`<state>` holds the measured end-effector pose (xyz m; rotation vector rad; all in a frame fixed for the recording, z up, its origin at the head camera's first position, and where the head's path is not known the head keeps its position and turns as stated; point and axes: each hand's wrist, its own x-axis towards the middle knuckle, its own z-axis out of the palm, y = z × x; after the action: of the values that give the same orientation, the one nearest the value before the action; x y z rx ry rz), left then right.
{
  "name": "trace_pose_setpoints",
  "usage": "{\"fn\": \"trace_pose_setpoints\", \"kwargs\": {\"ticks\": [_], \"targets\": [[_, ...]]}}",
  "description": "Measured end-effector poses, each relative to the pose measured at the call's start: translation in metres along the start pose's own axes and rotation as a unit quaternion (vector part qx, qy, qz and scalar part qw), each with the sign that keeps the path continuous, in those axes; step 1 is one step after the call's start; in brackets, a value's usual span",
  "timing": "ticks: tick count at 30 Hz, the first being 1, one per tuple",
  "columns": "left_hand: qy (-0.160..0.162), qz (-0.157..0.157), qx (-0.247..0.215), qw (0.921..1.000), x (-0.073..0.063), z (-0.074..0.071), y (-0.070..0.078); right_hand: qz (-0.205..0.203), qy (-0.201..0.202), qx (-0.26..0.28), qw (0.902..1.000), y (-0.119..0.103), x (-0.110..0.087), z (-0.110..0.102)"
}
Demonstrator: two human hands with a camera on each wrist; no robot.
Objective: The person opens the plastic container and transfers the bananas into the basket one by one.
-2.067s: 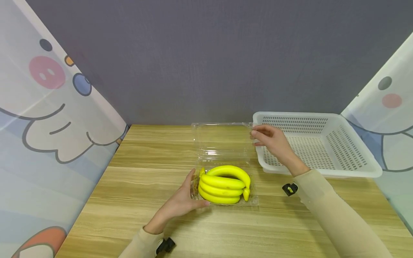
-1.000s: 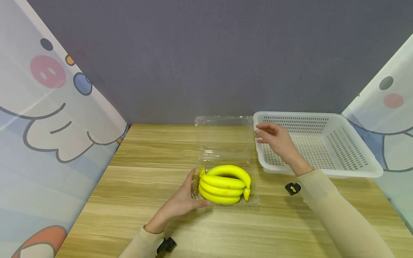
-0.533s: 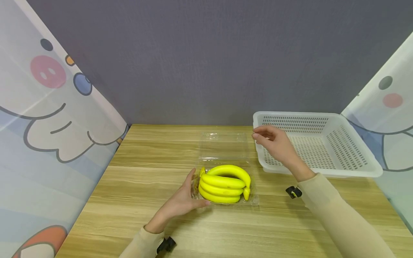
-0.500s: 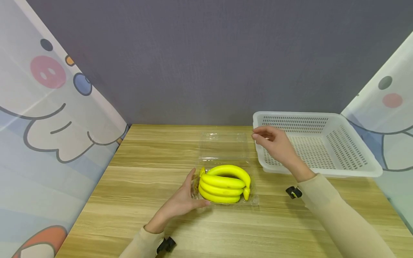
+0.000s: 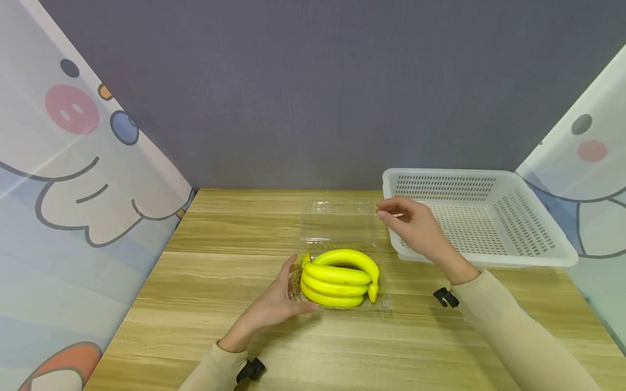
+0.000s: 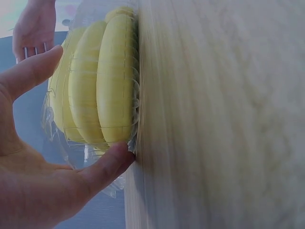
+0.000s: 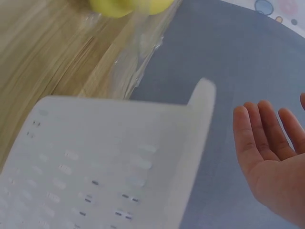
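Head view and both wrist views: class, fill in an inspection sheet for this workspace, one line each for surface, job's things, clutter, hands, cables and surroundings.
Surface: wooden table, light grain.
Job's things: bunch of yellow bananas lying in the base of a clear clamshell box; its clear lid is folded open behind them, on the table.
Clutter: white perforated basket at the right, nothing seen in it.
Hands: left hand touches the box's left side, thumb at its front edge; right hand open beside the lid, holding nothing.
Cables: nothing seen.
Surroundings: grey back wall; cartoon-print curtains on both sides.
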<state>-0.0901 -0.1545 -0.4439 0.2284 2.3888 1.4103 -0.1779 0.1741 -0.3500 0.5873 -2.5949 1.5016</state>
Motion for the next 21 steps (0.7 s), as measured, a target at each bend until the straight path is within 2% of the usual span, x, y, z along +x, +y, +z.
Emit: {"fn": "trace_pose_setpoints", "kwargs": {"ticks": [13, 21], "targets": [[0.010, -0.010, -0.015, 0.9998, 0.001, 0.000, 0.001, -0.006, -0.014, 0.026, 0.9995, -0.008, -0.008, 0.006], [0.009, -0.010, -0.028, 0.9995, 0.001, 0.000, 0.000, -0.023, -0.017, 0.032, 0.9991, -0.014, -0.013, 0.012]]}}
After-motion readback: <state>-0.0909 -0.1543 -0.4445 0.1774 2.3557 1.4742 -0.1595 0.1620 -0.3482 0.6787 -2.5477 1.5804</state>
